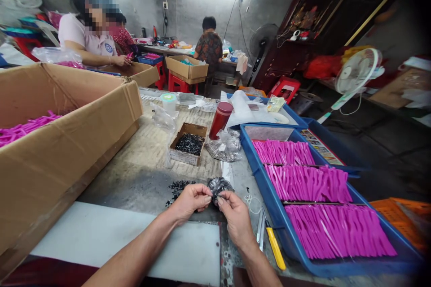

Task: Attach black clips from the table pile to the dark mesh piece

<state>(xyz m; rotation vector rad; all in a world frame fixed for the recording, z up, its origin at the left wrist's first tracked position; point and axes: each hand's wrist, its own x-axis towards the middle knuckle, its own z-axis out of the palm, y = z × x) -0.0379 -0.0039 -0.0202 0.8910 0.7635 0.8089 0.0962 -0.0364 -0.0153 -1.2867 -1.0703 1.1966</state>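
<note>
A small clear plastic bag filled with dark pieces rests on the table in front of me. My left hand pinches its near edge from the left. From the right, my right hand pinches the same edge with thumb and forefinger. Loose black parts lie in a pile just left of the bag. Behind it stands a small cardboard box with more black pieces inside. A yellow-handled screwdriver and pale rubber bands lie right of my right hand.
A large carton holding magenta parts borders the left. On the right, a blue tray carries rows of magenta pieces. A red canister and a white board are on the table. Co-workers sit farther back.
</note>
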